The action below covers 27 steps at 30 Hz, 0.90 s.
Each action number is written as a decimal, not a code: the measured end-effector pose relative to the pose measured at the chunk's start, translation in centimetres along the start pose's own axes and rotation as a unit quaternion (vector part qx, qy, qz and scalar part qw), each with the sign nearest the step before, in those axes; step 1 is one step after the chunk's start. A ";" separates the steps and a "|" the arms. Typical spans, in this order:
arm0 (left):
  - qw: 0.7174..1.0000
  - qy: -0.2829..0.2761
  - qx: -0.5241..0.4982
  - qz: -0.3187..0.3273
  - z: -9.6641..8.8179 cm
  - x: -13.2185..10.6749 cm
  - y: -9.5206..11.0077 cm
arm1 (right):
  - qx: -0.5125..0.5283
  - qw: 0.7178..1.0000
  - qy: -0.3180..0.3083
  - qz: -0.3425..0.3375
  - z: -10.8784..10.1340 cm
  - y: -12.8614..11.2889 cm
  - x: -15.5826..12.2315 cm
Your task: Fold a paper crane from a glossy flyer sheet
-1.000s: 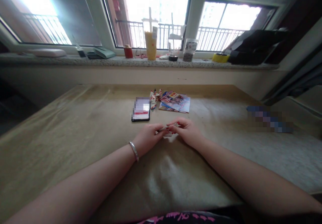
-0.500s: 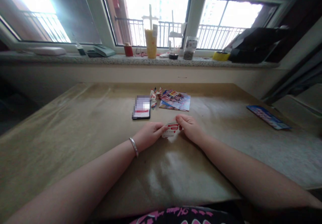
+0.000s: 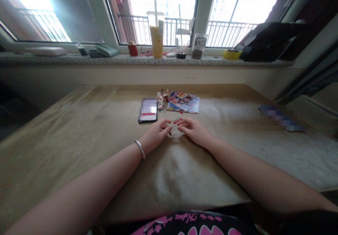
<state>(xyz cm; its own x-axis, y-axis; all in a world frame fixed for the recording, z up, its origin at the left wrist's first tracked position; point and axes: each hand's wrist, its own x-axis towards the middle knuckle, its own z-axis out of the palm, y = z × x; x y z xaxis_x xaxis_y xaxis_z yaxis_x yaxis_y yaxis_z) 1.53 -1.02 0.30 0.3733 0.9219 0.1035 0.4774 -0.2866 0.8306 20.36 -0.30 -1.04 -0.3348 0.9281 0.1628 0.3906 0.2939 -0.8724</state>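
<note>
Both my hands meet at the middle of the table (image 3: 66,136) around a small white paper piece with red print (image 3: 176,123). My left hand (image 3: 155,136), with a silver bracelet on its wrist, pinches the paper's left side. My right hand (image 3: 195,132) pinches its right side with curled fingers. The paper is held a little above the tan tabletop, and part of it is hidden behind my fingers. Just beyond my hands lie a dark phone (image 3: 148,111) and a stack of colourful printed sheets (image 3: 184,102), with small folded paper bits (image 3: 161,99) between them.
A blue printed strip (image 3: 280,118) lies at the table's right. The stone windowsill (image 3: 79,59) carries a yellow drink cup with straw (image 3: 157,37), a red can (image 3: 132,49), jars, a yellow tape roll (image 3: 231,54), a dark bag (image 3: 266,44) and flat devices.
The paper went from edge-on to face-up, then was lifted and bent between my fingers. My hands shifted slightly away from me.
</note>
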 end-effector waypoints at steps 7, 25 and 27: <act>0.993 0.038 0.106 0.030 0.2 0.2 -0.5 | -0.168 0.985 0.033 -0.010 -0.3 0.3 0.2; 0.907 0.027 0.389 0.156 0.1 -0.6 0.2 | -0.291 0.954 0.053 -0.043 -1.1 0.6 0.7; 0.906 0.012 0.387 0.170 0.1 -0.7 0.3 | -0.299 0.952 0.048 -0.047 -1.1 0.6 0.7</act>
<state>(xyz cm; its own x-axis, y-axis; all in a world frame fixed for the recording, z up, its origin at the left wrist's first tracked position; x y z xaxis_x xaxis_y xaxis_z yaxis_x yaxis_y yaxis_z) 1.50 -1.81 0.43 0.5907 0.7484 0.3017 0.7561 -0.6439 0.1170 21.28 0.73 -0.92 -0.3232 0.8999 0.2928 0.7906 0.4268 -0.4391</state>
